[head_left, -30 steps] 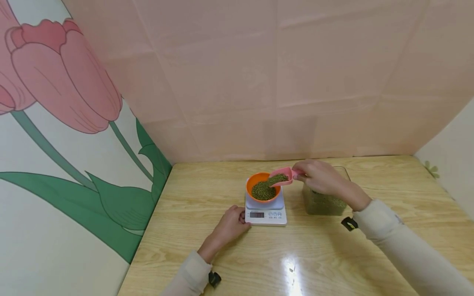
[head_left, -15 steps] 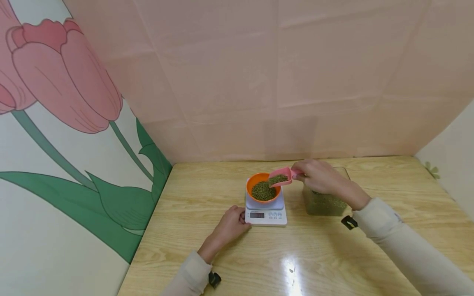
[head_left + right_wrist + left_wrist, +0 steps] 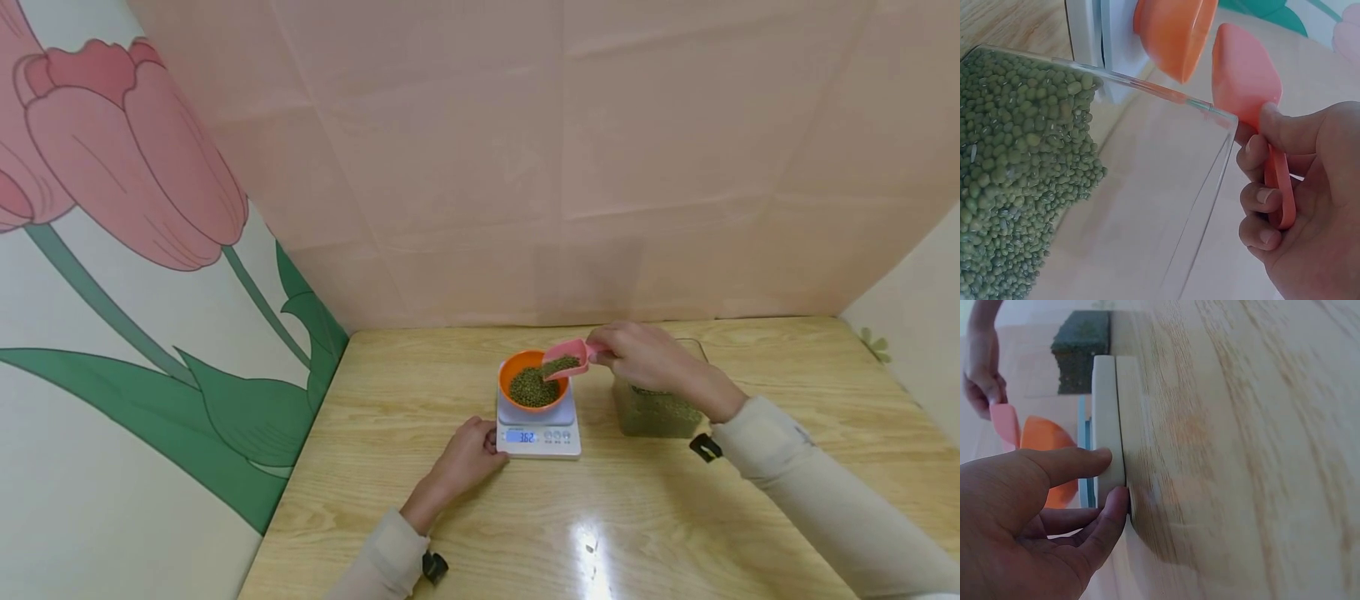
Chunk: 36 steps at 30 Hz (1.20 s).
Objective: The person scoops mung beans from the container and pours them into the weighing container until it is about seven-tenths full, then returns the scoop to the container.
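Note:
My right hand [image 3: 643, 357] grips the handle of a pink scoop [image 3: 1244, 72], fingers curled round it. Green mung beans [image 3: 562, 364] lie in the scoop, whose lip hangs over the right rim of an orange bowl [image 3: 504, 382]. More mung beans fill part of that bowl, which stands on a white kitchen scale [image 3: 558, 451]. The scale's display shows lit digits. At the scale's front left corner, my left hand [image 3: 467, 457] holds its edge; the left wrist view shows the thumb [image 3: 1079, 464] on the front side and fingertips at the lower edge.
A clear container [image 3: 656, 425] part full of mung beans stands right of the scale, below my right forearm. The wooden table [image 3: 637, 533] ends at a pink-covered wall [image 3: 465, 208] behind. A wall painted with tulips [image 3: 127, 158] borders the left side.
The scale's display has gone from dark to lit blue with digits. The scoop has shifted slightly left over the bowl with my right hand. My left hand has stayed put.

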### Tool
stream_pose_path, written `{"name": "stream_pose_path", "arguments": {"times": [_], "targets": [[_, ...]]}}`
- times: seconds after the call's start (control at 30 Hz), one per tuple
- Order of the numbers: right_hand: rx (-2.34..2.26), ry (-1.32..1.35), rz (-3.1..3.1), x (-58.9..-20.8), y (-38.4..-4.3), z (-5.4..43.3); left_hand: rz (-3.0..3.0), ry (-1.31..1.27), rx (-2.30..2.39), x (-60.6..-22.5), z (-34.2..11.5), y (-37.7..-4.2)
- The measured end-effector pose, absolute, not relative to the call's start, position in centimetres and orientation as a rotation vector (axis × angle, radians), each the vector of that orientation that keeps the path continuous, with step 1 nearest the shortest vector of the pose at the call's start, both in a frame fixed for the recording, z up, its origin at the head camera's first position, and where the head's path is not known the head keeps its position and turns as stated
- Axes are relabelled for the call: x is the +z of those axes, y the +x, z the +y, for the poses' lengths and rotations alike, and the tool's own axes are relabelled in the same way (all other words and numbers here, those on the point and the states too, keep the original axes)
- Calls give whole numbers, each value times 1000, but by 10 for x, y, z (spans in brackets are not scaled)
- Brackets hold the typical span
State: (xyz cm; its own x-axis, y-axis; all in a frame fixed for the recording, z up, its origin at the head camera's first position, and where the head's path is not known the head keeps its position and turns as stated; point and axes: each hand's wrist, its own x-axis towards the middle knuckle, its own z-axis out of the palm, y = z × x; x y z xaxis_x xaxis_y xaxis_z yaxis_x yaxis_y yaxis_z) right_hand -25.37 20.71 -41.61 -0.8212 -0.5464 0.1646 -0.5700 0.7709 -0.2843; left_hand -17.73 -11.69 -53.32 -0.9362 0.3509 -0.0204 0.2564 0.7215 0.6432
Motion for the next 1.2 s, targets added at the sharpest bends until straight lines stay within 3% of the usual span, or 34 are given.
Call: {"name": "stream_pose_path", "arguments": {"times": [1.2], "targets": [[451,1005,-2838,-412,-257,197,2774,485,1024,-534,-115,-177]]}}
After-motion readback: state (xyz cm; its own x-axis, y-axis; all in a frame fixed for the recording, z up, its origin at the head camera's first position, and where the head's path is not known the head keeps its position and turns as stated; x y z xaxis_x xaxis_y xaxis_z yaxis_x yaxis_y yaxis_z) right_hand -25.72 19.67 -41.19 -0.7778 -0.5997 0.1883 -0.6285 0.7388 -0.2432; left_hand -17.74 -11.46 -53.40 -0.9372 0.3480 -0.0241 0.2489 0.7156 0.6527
